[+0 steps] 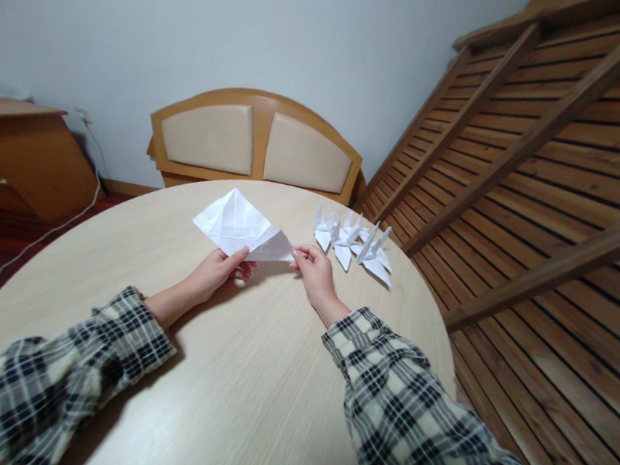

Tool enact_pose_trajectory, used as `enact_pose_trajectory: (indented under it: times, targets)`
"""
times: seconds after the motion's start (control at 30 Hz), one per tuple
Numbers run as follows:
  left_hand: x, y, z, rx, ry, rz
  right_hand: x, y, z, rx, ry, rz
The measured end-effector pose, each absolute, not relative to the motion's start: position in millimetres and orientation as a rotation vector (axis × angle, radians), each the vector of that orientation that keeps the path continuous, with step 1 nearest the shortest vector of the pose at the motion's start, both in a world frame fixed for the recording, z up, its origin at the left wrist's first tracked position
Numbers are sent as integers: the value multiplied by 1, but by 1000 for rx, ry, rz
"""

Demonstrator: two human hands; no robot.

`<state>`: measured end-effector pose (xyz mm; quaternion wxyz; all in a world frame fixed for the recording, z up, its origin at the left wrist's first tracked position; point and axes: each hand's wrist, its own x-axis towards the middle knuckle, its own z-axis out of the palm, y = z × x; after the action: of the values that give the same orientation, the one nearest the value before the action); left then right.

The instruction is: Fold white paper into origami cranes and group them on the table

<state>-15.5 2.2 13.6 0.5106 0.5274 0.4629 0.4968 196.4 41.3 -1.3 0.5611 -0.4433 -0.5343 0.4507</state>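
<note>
A creased white paper sheet, partly folded into a pointed shape, is held just above a round pale wooden table. My left hand grips its near edge with thumb on top. My right hand pinches the paper's right-hand tip between thumb and fingers. Both arms wear black-and-white plaid sleeves.
Several finished white paper cranes lie on the table just right of my right hand. A wooden chair with beige pads stands behind the table. A slatted wooden panel leans at the right. A low wooden cabinet and a cable are at the left.
</note>
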Motion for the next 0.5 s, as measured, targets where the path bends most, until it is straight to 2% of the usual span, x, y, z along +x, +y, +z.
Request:
enact_pose_trajectory:
  times: [0.5]
  targets:
    - [-13, -3, 19, 1177, 1163, 1240, 197, 41, -1, -1052, -1312, 1025]
